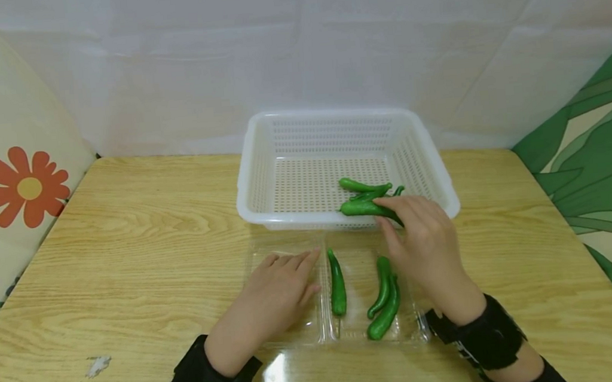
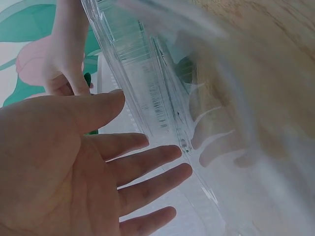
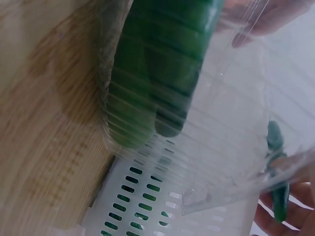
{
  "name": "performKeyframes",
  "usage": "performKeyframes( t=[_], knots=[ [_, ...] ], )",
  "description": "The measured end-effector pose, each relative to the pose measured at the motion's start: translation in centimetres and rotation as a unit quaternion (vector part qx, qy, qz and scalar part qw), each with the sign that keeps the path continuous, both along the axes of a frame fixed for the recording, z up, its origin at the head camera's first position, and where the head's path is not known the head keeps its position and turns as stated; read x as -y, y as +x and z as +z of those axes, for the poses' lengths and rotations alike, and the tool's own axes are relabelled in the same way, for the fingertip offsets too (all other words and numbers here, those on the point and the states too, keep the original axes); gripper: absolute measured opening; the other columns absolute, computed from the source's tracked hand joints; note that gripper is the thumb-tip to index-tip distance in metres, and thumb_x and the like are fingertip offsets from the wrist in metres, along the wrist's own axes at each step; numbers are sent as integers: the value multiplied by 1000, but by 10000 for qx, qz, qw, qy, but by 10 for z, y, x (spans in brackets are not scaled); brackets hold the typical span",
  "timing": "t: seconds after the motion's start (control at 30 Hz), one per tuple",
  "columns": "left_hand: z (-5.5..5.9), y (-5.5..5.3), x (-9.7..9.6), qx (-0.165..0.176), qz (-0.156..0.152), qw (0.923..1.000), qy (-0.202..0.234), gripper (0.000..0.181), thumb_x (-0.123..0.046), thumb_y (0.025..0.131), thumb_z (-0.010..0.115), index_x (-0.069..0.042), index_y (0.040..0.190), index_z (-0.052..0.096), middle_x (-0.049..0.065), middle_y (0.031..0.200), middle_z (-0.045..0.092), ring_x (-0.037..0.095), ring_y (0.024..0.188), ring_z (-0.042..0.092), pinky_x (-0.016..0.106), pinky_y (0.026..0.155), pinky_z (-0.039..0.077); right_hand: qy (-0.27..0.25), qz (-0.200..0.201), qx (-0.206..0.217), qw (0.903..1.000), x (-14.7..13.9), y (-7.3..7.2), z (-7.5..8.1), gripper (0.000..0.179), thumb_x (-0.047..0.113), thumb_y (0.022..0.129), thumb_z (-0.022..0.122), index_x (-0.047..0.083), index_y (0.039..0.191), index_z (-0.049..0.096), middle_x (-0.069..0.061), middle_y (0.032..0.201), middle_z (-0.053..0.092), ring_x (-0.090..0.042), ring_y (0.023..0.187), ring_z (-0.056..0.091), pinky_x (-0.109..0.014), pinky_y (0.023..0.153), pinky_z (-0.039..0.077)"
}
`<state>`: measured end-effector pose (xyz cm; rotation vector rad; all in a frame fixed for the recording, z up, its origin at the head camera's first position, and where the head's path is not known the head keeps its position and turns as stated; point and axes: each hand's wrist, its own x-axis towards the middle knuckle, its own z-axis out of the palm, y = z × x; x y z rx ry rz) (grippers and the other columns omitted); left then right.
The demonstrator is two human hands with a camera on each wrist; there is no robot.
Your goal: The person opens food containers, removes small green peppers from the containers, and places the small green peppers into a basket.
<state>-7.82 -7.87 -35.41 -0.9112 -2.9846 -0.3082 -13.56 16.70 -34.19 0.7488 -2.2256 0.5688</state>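
Note:
My right hand [image 1: 426, 244] pinches a green chili pepper [image 1: 362, 208] between thumb and fingers over the front rim of a white plastic basket [image 1: 248, 204]. In the right wrist view that pepper [image 3: 280, 201] shows beside the fingers at the lower right. A clear plastic clamshell box [image 1: 356, 259] lies open in front of the basket. Its right half holds one slim pepper [image 1: 337, 287] by the fold and two curved peppers [image 1: 386, 316] side by side. Over the left half is my left hand [image 1: 276, 295], its fingers [image 2: 152, 191] extended and spread near the clear plastic, gripping nothing.
Several more green peppers [image 1: 362, 185] lie in the basket's front right part. Behind the wooden table [image 1: 154, 245] hangs a white cloth [image 1: 194, 74]. Printed panels with a red flower [image 1: 29, 188] and green leaves [image 1: 607, 179] flank it.

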Motion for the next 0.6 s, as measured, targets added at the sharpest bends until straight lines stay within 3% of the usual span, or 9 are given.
performKeyframes(
  t=[0.37, 0.6],
  knots=[
    [1, 0, -1, 352, 43, 9994, 1, 67, -49, 100, 52, -5, 150, 42, 11, 143, 54, 28, 126, 54, 45, 110, 38, 1, -163, 33, 9999, -4, -3, -2, 35, -3, 79, 79, -1, 113, 69, -18, 99, 70, -36, 90, 65, -50, 77, 54],
    [0, 0, -2, 283, -132, 9995, 58, 59, -44, 102, 53, -15, 152, 41, 10, 143, 54, 27, 127, 54, 46, 109, 39, 27, -292, 128, 9995, -5, -3, 0, 32, -1, 83, 78, -1, 113, 69, -18, 100, 71, -35, 90, 66, -48, 76, 54]
  ],
)
